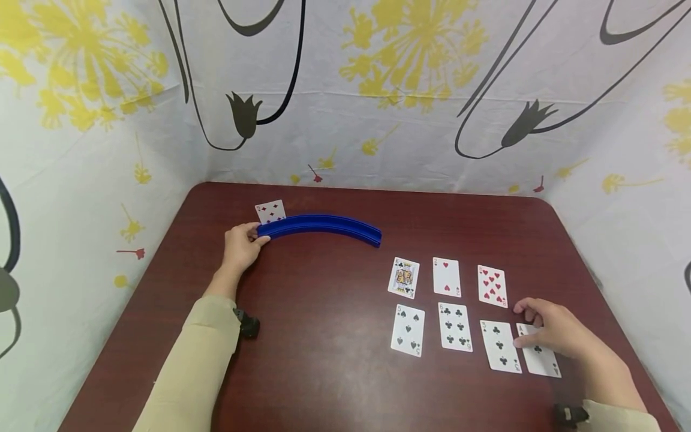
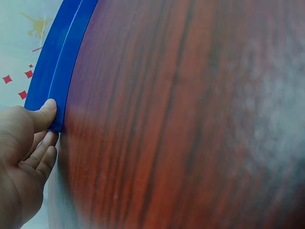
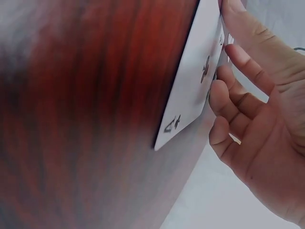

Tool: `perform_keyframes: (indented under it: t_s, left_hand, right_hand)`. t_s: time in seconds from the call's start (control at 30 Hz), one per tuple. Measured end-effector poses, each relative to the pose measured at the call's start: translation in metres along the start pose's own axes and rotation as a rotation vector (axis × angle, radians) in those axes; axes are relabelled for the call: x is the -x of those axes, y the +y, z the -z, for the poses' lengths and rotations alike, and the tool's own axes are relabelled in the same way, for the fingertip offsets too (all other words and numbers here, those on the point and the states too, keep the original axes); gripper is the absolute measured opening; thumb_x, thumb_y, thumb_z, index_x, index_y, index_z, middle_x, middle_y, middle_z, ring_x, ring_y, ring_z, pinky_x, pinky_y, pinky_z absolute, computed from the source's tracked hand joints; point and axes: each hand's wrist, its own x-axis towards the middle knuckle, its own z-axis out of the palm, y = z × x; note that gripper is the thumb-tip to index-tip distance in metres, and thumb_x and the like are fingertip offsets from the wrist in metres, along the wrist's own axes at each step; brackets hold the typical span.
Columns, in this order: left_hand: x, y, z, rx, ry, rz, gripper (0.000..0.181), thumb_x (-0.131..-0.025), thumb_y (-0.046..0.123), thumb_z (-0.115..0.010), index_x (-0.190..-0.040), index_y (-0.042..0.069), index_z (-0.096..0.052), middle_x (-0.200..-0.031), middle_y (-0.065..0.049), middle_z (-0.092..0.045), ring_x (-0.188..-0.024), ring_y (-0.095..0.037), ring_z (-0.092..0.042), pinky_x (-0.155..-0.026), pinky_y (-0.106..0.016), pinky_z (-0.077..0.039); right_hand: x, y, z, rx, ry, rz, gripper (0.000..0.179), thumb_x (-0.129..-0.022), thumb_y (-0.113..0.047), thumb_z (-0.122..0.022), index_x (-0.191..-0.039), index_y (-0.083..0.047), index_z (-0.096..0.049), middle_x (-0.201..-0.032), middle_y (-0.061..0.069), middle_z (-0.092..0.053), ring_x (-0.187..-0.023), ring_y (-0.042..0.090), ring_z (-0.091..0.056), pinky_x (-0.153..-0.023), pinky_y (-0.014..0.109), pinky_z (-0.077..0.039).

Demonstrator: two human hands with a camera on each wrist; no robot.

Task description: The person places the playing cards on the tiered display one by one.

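Observation:
My left hand (image 1: 241, 247) grips the left end of a curved blue card holder (image 1: 324, 224), thumb on the near side. A diamonds card (image 1: 270, 211) rises behind that end, its lower part hidden by the holder. In the left wrist view, the thumb presses the holder's face (image 2: 57, 62). At the right, my right hand (image 1: 561, 330) reaches over the ace of clubs (image 1: 541, 358), which lies face up. Its fingers are loosely bent, with the thumb tip over the card's left part. The right wrist view shows the fingertips right at the ace's edge (image 3: 190, 81).
Left of the ace lie the three of clubs (image 1: 501, 347), six of clubs (image 1: 455, 327) and five of spades (image 1: 408, 330). Behind them are a king (image 1: 403, 278), the two of hearts (image 1: 446, 277) and another hearts card (image 1: 492, 286). Patterned cloth (image 1: 335, 138) borders the brown table (image 1: 324, 336).

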Motion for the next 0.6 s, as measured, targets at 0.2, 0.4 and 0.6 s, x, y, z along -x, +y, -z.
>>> perform_keyframes:
  t_s: [0.2, 0.4, 0.6]
  left_hand:
    - [0.0002, 0.0007, 0.0003, -0.001, 0.009, -0.012, 0.043, -0.096, 0.012, -0.071, -0.134, -0.007, -0.061, -0.117, -0.028, -0.067, -0.108, -0.039, -0.064, -0.096, -0.052, -0.053]
    - [0.0015, 0.0009, 0.0009, -0.003, 0.016, -0.017, 0.043, -0.096, 0.011, -0.071, -0.134, -0.008, -0.061, -0.117, -0.028, -0.066, -0.107, -0.040, -0.064, -0.095, -0.052, -0.053]
    - [0.0004, -0.0004, 0.0005, -0.005, 0.009, -0.020, 0.044, -0.096, 0.012, -0.072, -0.134, -0.007, -0.062, -0.117, -0.027, -0.067, -0.108, -0.039, -0.064, -0.096, -0.052, -0.053]
  right_hand:
    - [0.0001, 0.0012, -0.0010, -0.001, -0.012, 0.006, 0.061, -0.060, -0.027, -0.097, -0.106, -0.004, -0.064, -0.090, 0.003, -0.055, -0.080, 0.019, -0.047, -0.063, 0.029, -0.040]
    - [0.0011, 0.0015, -0.0016, 0.007, -0.009, 0.028, 0.050, -0.062, -0.030, -0.096, -0.095, -0.011, -0.063, -0.085, 0.000, -0.054, -0.077, 0.014, -0.046, -0.062, 0.028, -0.039]
    - [0.0060, 0.0085, 0.0059, 0.051, 0.000, 0.042, 0.061, -0.059, -0.038, -0.096, -0.103, -0.007, -0.066, -0.091, 0.001, -0.058, -0.079, 0.014, -0.050, -0.066, 0.032, -0.045]
